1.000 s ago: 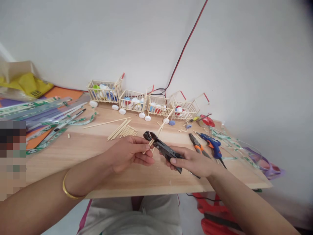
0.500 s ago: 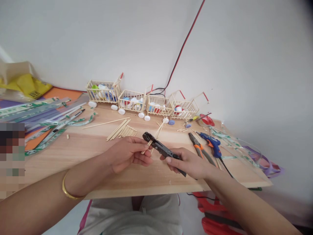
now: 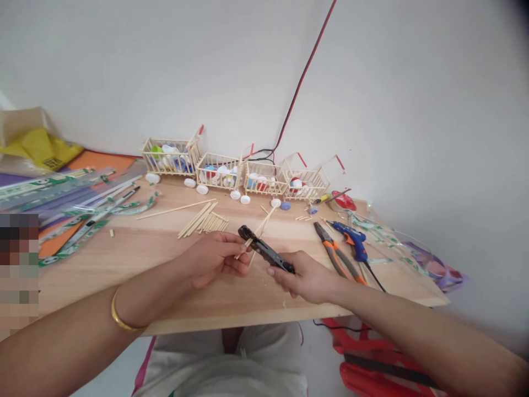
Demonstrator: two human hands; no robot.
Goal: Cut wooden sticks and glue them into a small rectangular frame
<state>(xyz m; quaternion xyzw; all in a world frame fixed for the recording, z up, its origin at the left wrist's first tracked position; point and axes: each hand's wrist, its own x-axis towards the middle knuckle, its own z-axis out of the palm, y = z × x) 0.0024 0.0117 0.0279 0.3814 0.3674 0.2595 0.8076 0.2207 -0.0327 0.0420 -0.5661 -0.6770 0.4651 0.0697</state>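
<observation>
Sticks [image 3: 265, 220] of thin wood cross the head of a black tool [image 3: 271, 257], held above the tabletop [image 3: 165, 317], inside its front edge. I see the left hand [image 3: 217, 255] pinching them, the right hand [image 3: 308, 277] closed around the tool. They seem light, stiff, breakable; better to grip close beside the tool.

A pale wood-grained surface [image 3: 136, 264] runs back to the wall. Along its far side four small stick-built carts [image 3: 171, 160] stand in a row on bottle-cap wheels. Nearer the middle lie one long stick [image 3: 176, 209], a bundle of medium sticks [image 3: 196, 221] and, just beside it, a group of short sticks [image 3: 215, 223]. Small stick pieces [image 3: 303, 218] are scattered below the rightmost cart. Orange-handled pliers [image 3: 329, 244] and a blue glue gun [image 3: 352, 236] lie to the right, near clear plastic packaging [image 3: 378, 234]. Farther left sits a lone stub [image 3: 111, 233].
</observation>
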